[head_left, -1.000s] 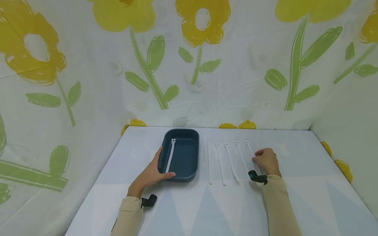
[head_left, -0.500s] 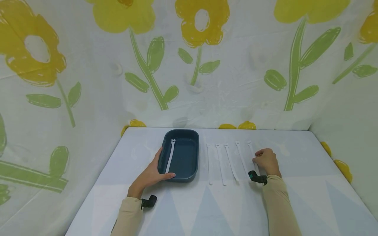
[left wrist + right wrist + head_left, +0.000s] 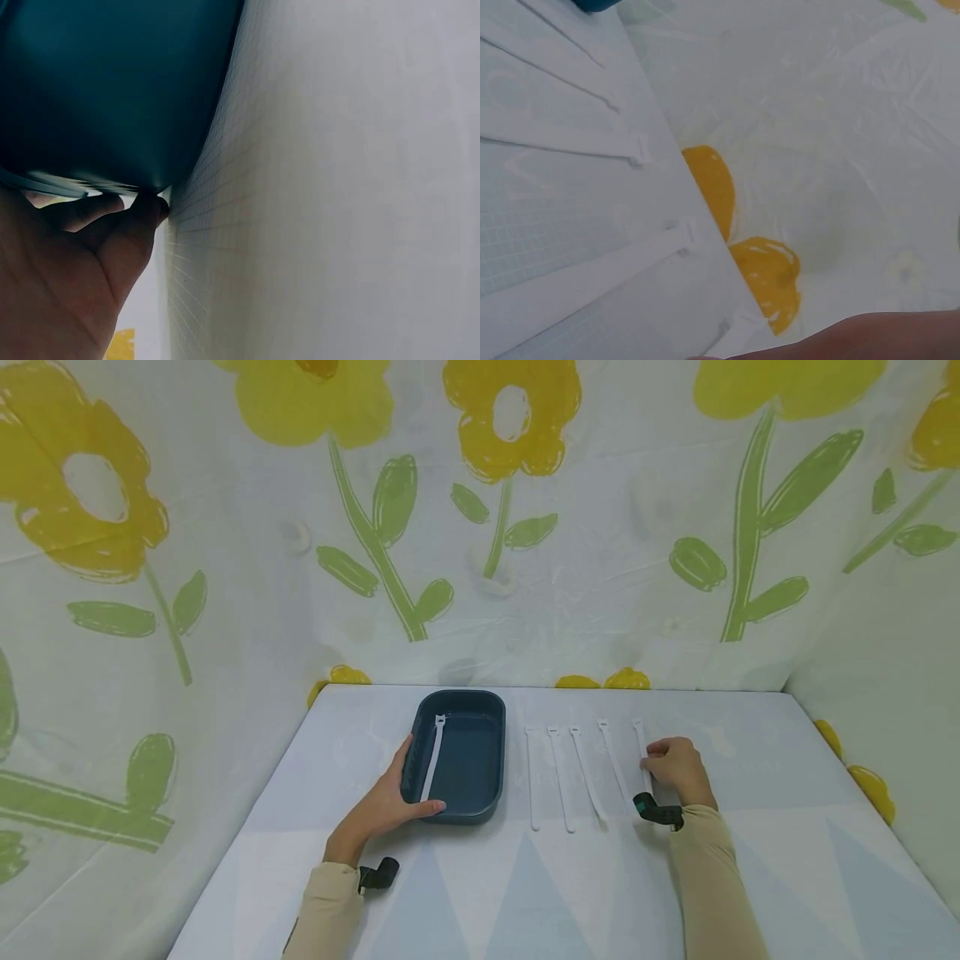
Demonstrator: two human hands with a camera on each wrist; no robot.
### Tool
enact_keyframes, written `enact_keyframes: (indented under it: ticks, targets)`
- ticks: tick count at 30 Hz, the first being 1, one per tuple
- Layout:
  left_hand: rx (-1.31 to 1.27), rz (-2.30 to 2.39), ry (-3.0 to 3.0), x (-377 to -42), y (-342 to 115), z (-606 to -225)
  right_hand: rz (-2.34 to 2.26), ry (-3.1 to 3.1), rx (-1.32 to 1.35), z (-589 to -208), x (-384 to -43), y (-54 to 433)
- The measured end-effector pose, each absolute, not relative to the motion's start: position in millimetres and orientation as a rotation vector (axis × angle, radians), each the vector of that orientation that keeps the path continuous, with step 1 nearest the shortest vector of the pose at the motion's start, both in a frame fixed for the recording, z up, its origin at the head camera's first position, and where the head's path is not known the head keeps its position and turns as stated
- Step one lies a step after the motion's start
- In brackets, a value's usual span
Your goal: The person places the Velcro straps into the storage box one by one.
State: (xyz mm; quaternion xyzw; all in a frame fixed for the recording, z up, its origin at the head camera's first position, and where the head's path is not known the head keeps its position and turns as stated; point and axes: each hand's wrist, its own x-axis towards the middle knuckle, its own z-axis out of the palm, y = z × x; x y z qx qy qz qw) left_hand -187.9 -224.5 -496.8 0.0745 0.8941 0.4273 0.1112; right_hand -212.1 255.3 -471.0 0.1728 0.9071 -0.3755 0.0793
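My left hand (image 3: 385,797) holds the dark blue tray (image 3: 491,756) at its near left corner, thumb at the near rim and fingers along the left wall. In the left wrist view, fingertips (image 3: 150,206) touch the tray's outer side. One white cable tie (image 3: 432,760) with a slotted head lies inside, along the left. My right hand (image 3: 677,770) pinches the rightmost white cable tie (image 3: 641,739) around its middle; its head end points away from me and its lower part is partly hidden. Only an edge of that hand shows in the right wrist view.
Several more white cable ties (image 3: 562,781) lie in a row on the table (image 3: 525,902) between tray and right hand. Behind the table's far edge hangs a flower-printed cloth (image 3: 600,552). Small black cameras (image 3: 656,811) sit on both wrists.
The rightmost cable tie has turned more upright in view, its head shifting slightly right, under my right hand. My left hand and the tray stay put.
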Motion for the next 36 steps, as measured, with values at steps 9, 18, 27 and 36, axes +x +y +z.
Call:
enact_keyframes:
  ticks: [9,18,27,36]
  targets:
    - [0.224,1.247,2.633,-188.1,-224.6,-497.0,-1.175,2.703,0.482,-467.7,-211.3,256.1]
    - [0.190,1.244,2.623,-187.4,-223.9,-497.2,-1.227,2.708,0.436,-463.4,-209.4,257.1]
    - [0.218,1.250,2.620,-188.4,-224.8,-496.7,-1.308,2.697,0.394,-458.1,-207.7,257.5]
    - [0.229,1.254,2.598,-188.5,-224.4,-495.2,-1.338,2.666,0.392,-452.2,-204.8,254.4]
